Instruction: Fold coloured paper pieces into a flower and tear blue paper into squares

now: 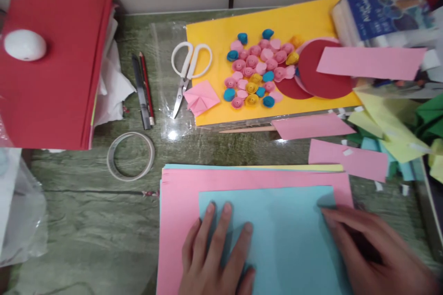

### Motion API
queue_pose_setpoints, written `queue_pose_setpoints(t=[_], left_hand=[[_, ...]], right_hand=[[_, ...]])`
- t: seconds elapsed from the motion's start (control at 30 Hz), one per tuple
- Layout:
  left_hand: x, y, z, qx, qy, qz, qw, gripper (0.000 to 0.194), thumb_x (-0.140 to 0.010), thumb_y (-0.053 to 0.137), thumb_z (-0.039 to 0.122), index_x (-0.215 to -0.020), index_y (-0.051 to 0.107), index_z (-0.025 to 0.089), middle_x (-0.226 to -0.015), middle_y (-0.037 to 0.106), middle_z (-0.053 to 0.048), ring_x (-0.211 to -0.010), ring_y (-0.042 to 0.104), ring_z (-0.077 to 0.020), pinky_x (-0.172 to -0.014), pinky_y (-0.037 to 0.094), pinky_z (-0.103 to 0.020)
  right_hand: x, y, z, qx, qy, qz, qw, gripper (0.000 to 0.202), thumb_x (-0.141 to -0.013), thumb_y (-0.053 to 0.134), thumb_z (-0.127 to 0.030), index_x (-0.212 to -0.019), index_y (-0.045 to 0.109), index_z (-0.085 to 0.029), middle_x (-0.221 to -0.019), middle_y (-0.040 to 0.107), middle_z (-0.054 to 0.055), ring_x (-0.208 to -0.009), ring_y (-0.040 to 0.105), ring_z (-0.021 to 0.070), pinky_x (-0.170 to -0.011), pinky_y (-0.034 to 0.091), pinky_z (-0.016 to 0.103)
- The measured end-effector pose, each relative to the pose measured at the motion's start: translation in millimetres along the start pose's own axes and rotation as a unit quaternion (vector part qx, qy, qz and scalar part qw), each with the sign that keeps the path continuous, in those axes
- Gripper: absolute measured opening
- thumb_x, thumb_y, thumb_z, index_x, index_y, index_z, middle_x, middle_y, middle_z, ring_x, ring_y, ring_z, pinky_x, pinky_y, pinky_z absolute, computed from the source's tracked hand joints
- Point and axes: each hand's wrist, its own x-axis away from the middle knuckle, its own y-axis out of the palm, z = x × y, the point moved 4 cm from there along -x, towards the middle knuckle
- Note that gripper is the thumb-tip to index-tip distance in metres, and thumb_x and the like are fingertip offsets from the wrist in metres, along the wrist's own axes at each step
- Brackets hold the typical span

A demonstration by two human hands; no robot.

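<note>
A light blue sheet [287, 235] lies on a larger pink sheet [176, 221], with more coloured sheets stacked beneath. Spread flat over the blue sheet's left part is my left hand [218, 253], its fingers apart and pressing down. My right hand [374, 244] is at the blue sheet's right edge, fingertips drawn together near its upper right corner. Motion blur and the hand's own angle hide whether anything is pinched there. The lower part of the stack runs out of view.
Behind the stack, a yellow sheet [211, 30] carries rolled paper flowers [252, 61], red circles [321, 69] and white-handled scissors [187, 67]. A tape roll [111, 156], pens [141, 92] and red folder [58, 73] sit left. Pink strips [346, 159] and paper scraps [391, 124] lie right.
</note>
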Motion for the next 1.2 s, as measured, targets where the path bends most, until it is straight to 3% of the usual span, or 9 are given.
queue_pose_setpoints(t=[0.37,1.2], left_hand=[[-1.0,0.2,1.5,0.031,-0.021,0.02,0.999,0.041,-0.074,0.06,0.045,-0.113,0.059,0.032,-0.13,0.048,-0.006,-0.124,0.037,-0.0279,-0.101,0.023,-0.039],[-1.2,-0.2,1.0,0.013,-0.008,0.006,1.0,0.042,-0.075,0.058,0.046,-0.115,0.057,0.033,-0.129,0.049,-0.007,-0.124,0.036,-0.0285,-0.1,0.023,-0.04]], right_hand=[[-1.1,-0.1,-2.5,-0.007,-0.009,0.0,1.0,0.01,-0.081,0.053,-0.032,-0.086,0.061,-0.028,-0.089,0.062,0.0,-0.079,0.059,0.0183,-0.071,0.043,0.031],[-1.7,0.7,-1.6,-0.004,-0.001,0.0,1.0,0.012,-0.081,0.052,-0.034,-0.085,0.061,-0.027,-0.089,0.062,0.001,-0.079,0.06,0.0186,-0.073,0.043,0.031]])
